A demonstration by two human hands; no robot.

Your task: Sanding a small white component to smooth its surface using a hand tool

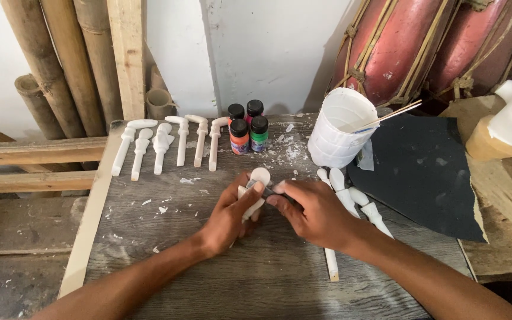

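My left hand (231, 214) grips a small white carved piece (259, 178) with a round head, holding it just above the grey wooden table (167, 261). My right hand (315, 212) meets it from the right, fingertips pinching a small thin tool against the piece; the tool is mostly hidden. Under and beside my right hand lie a few more white carved pieces (360, 201), one poking out below the wrist (331, 265).
A row of several white carved pieces (167, 142) lies at the table's back left. Small paint bottles (248, 130) stand behind my hands. A white cup (338, 129) holds thin sticks. Dark sandpaper (422, 172) lies to the right. Bamboo poles (66, 59) and red drums (404, 41) lean behind.
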